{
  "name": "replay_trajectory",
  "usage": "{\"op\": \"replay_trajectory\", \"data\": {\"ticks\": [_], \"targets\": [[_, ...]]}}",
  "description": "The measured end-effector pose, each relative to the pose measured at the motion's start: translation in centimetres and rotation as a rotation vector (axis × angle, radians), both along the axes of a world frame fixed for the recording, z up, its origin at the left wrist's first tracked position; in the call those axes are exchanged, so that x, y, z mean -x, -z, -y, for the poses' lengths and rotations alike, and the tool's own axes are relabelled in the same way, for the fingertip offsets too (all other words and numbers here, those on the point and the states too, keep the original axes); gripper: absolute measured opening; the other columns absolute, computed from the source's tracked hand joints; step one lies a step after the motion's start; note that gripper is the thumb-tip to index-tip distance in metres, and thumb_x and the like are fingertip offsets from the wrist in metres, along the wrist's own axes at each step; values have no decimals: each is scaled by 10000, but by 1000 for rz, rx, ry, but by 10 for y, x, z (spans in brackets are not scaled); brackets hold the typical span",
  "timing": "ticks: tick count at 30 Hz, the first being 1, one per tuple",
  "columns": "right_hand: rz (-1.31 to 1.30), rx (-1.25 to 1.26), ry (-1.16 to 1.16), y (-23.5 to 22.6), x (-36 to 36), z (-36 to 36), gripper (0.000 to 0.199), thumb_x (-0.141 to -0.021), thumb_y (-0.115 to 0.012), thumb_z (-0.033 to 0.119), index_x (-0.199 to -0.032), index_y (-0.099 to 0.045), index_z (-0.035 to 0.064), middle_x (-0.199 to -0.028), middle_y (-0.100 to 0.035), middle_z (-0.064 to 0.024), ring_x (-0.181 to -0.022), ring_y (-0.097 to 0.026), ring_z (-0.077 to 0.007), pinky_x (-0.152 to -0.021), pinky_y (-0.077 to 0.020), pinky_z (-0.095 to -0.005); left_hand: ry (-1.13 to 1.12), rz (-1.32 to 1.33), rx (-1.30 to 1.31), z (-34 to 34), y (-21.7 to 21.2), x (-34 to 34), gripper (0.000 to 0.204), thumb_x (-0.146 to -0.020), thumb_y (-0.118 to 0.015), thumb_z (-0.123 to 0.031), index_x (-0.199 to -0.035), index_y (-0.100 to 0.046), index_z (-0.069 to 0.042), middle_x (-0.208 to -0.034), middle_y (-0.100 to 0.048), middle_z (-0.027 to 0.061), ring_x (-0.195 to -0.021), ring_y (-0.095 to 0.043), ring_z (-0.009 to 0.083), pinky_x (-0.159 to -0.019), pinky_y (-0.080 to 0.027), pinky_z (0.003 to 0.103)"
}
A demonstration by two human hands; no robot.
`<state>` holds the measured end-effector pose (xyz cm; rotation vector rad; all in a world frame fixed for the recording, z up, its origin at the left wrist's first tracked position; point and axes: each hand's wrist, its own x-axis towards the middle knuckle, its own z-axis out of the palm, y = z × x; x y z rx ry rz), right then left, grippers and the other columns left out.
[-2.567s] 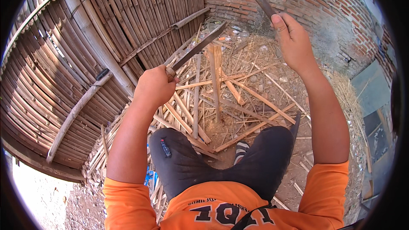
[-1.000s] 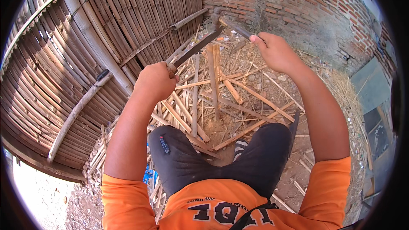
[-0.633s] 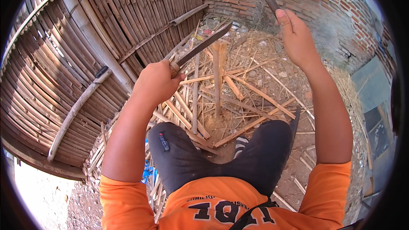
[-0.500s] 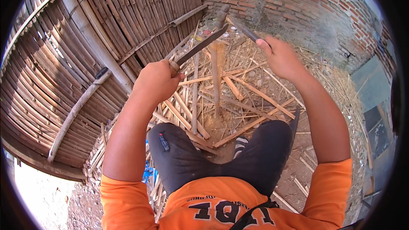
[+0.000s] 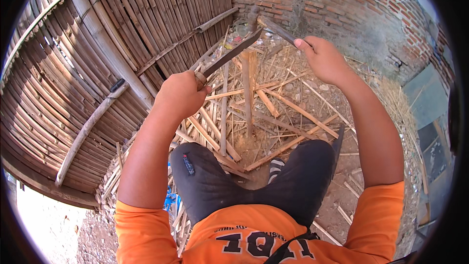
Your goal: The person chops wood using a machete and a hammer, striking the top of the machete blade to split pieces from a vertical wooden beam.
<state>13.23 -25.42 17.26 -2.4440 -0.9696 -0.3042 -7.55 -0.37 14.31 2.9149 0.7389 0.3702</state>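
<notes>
The left hand (image 5: 181,94) grips the machete (image 5: 230,54) and the right hand (image 5: 325,60) the hammer (image 5: 280,31), its head near the blade's tip, so ideally steady the blade across the wood piece (image 5: 247,85), upright on the littered ground (image 5: 338,196), and strike squarely.

One left hand (image 5: 181,93), one right hand (image 5: 326,59), one machete (image 5: 233,54), one hammer (image 5: 278,31), one upright wood piece (image 5: 247,90), loose split sticks (image 5: 300,111) ten-plus, overlap too thick for exact tally, one orange shirt (image 5: 234,215), one pair dark trousers (image 5: 210,181), one bamboo wall (image 5: 171,19).
</notes>
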Motion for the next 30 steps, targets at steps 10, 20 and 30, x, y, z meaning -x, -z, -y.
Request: {"op": "replay_trajectory", "data": {"ticks": [10, 20, 30], "targets": [[60, -140, -39, 15, 5, 3, 570, -1058, -438, 532, -972, -632, 3, -744, -599, -150, -689, -577, -306, -686, -465, -446, -8, -40, 22, 0, -5, 3, 487, -900, -713, -423, -934, -645, 58, -926, -701, 269, -956, -670, 435, -852, -526, 492], [130, -424, -39, -20, 11, 4, 566, -1064, -444, 516, -902, -610, 0, -731, -584, -141, -681, -553, -294, -673, -449, -441, -15, -33, 23, 4, -4, 1, 469, -897, -721, -402, -953, -652, 58, -937, -701, 269, -964, -667, 441, -859, -524, 492], [97, -236, -16, -27, 10, 6, 547, -1066, -431, 509, -1017, -638, 5, -783, -630, -163, -726, -603, -310, -705, -477, -451, -12, -26, 22, 1, 1, 3, 459, -885, -732, -392, -932, -655, 59, -931, -699, 271, -965, -663, 444, -853, -524, 489]]}}
